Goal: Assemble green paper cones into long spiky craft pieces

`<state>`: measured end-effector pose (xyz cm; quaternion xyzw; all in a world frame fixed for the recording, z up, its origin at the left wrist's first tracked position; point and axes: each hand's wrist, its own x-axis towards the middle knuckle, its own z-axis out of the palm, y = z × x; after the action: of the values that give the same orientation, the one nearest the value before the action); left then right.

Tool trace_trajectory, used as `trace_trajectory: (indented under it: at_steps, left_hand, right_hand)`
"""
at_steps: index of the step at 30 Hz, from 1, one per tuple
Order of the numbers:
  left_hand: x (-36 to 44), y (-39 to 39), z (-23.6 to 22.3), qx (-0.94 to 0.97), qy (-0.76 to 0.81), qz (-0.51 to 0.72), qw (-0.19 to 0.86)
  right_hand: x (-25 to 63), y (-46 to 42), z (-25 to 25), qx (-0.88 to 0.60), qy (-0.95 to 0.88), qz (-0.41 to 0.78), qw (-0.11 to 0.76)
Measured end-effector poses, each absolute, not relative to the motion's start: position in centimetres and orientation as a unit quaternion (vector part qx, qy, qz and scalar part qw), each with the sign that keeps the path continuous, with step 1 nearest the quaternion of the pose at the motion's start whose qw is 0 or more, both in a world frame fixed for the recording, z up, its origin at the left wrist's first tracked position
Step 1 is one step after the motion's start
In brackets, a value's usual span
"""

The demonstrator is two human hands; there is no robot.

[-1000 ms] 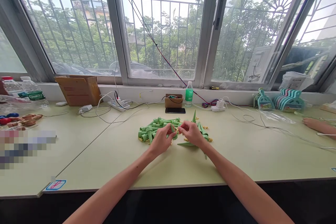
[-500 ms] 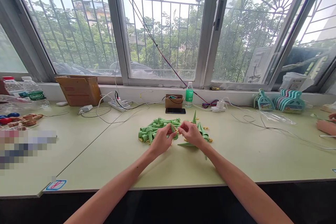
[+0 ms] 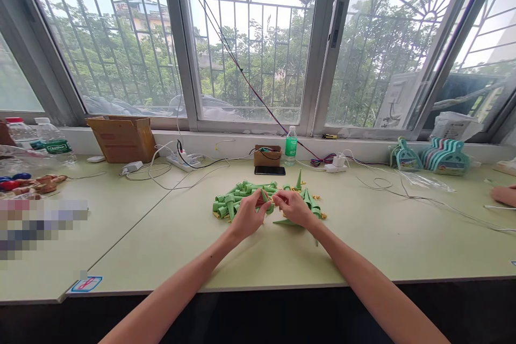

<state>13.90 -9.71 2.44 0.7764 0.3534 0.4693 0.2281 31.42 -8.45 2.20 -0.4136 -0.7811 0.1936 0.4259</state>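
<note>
My left hand (image 3: 246, 217) pinches a green cone-shaped plastic piece (image 3: 265, 196) just above the pale green table (image 3: 193, 247). My right hand (image 3: 295, 207) is closed beside it, fingertips meeting the left hand's at a small yellow part (image 3: 273, 201). Behind the left hand lies a pile of green plastic tubes and cones (image 3: 236, 196). More green cones and small yellow bits (image 3: 312, 203) lie by the right hand, and one cone (image 3: 299, 178) stands upright.
A black phone (image 3: 269, 170), a small cardboard box (image 3: 266, 155) and a green-labelled bottle (image 3: 290, 146) sit behind the pile. Cables and power strips (image 3: 183, 161) run along the sill. A carton (image 3: 121, 137) stands left; teal items (image 3: 443, 153) right. Another person's hand (image 3: 503, 194) shows at the right edge.
My hands stay almost in place, fingertips working closer together on the piece. The other person's hand at the right edge has pulled back toward the edge.
</note>
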Motion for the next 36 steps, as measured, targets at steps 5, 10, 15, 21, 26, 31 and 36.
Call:
trace_trajectory:
  at_steps: [5,10,15,21,26,31,36]
  left_hand:
    - [13.83,-9.56,2.27,0.779,0.354,0.464,0.227]
    - [13.78,-9.49,2.25,0.785,0.348,0.46,0.226]
    - [13.81,-9.64,2.38,0.787,0.341,0.458,0.232]
    - [13.77,-9.63,2.39,0.795,0.339,0.454,0.218]
    - [13.75,-9.49,2.29,0.799,0.342,0.452,0.201]
    - [13.76,-9.41,2.32,0.794,0.361,0.456,0.179]
    - [13.74,-9.4,2.28,0.786,0.364,0.467,0.18]
  right_hand:
    - [31.43,-8.4,2.13,-0.415,-0.782,0.19,0.425]
    - [31.43,-8.23,1.86,-0.417,-0.787,0.168,0.423]
    - [31.47,-8.07,1.58,-0.412,-0.791,0.162,0.422]
    - [31.46,-7.84,1.44,-0.415,-0.798,0.164,0.406]
    - [31.39,-7.86,1.45,-0.424,-0.79,0.152,0.415]
    - [31.47,-8.08,1.72,-0.441,-0.772,0.164,0.427]
    - [31.44,-8.31,1.91,-0.411,-0.797,0.167,0.41]
